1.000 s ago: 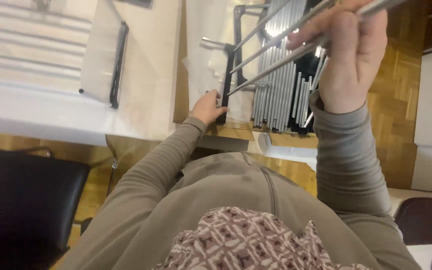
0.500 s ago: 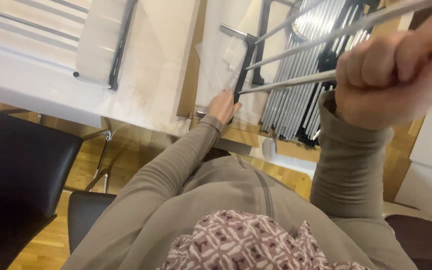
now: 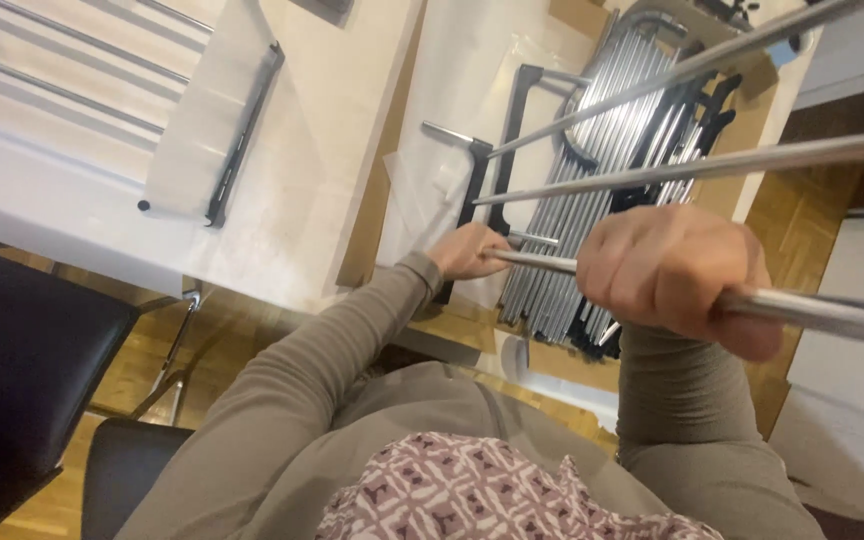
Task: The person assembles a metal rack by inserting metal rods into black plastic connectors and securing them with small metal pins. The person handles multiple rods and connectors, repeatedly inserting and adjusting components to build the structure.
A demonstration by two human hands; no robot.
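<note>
My right hand is closed in a fist around a long shiny metal rod held close to the camera. Two more metal rods run above it and fan out toward the upper right; how they are held is hidden. The lowest rod's tip reaches my left hand, whose fingers curl around the near end of a black bar. That bar lies on a white sheet in an open cardboard box.
A bundle of several metal rods and black brackets fills the right side of the box. On the white table lies a white panel with another black bar. A black chair stands at left on the wooden floor.
My right hand has come down and toward the middle with the rods. The lowest rod's tip now meets my left hand, which stayed at the black bar's end.
</note>
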